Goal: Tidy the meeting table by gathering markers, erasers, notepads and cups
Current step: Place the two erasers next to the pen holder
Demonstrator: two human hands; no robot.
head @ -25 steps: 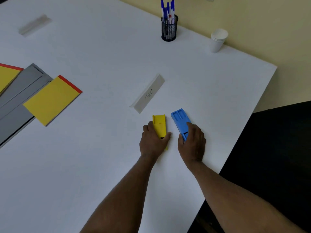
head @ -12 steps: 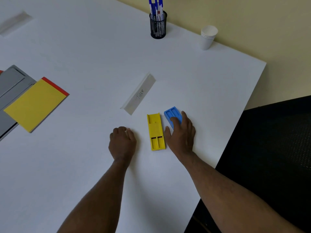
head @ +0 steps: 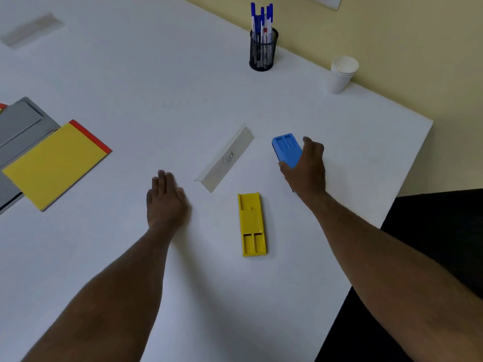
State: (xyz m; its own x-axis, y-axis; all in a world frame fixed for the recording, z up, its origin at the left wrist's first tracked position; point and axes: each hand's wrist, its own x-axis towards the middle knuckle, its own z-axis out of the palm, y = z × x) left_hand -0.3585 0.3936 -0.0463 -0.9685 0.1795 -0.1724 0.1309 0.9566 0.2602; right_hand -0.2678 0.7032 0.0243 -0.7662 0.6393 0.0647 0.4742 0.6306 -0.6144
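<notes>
- Blue eraser (head: 287,149) sits in the right hand (head: 305,168), thumb and fingers curled round its near end, at about 2 o'clock from the yellow eraser (head: 252,225).
- The yellow eraser lies flat on the white table (head: 156,87) between the two forearms, touched by neither hand.
- The left hand (head: 166,202) is palm-down at 9 o'clock of the yellow eraser, fingers straight and close together, holding nothing.
- A folded name card (head: 226,159) marked "TIGER" stands at 12 o'clock of the yellow eraser, just left of the blue one.
- A mesh holder of markers (head: 262,45) stands far off at 12 o'clock; stacked paper cups (head: 341,73) at 1 o'clock.
- A yellow notepad (head: 56,163) lies at 9 o'clock on a grey tray (head: 18,124).
</notes>
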